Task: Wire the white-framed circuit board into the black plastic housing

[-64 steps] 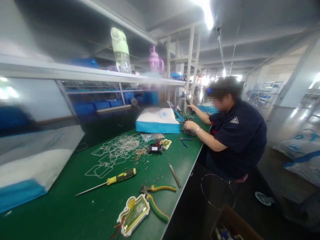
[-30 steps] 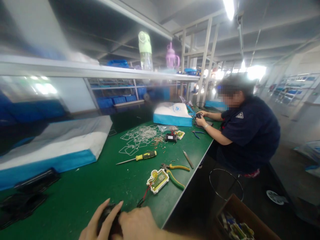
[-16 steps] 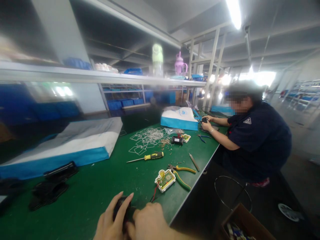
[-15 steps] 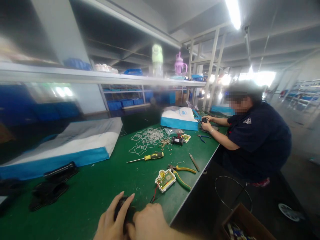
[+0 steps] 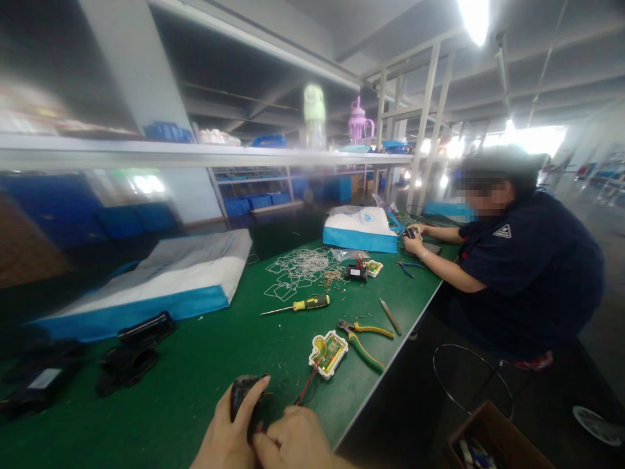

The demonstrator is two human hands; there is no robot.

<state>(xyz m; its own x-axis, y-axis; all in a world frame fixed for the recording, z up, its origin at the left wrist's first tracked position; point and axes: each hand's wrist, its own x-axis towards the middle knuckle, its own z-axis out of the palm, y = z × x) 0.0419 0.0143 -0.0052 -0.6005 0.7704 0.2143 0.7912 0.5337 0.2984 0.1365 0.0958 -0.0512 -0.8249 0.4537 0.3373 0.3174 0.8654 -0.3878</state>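
At the bottom of the head view, my left hand (image 5: 227,431) is closed round a dark plastic housing (image 5: 243,394), its fingers over the top and side. My right hand (image 5: 295,438) is right beside it, fingers curled in against the housing's near side; what they pinch is hidden. Red and black wires (image 5: 307,385) run from behind my right hand to a white-framed circuit board (image 5: 329,354) lying on the green table. Yellow-and-green cutting pliers (image 5: 364,342) lie just beyond the board.
A screwdriver (image 5: 310,303), a pen-like tool (image 5: 390,317), wire gaskets (image 5: 300,268) and small screws lie farther back. Black housings (image 5: 131,355) and a white-blue bag (image 5: 161,273) are at left. A co-worker (image 5: 527,260) handles a black part at right, near another bag (image 5: 361,228).
The view has turned slightly left, so things appear shifted right. The dark housing shows more between my left fingers. The co-worker's held part has turned.
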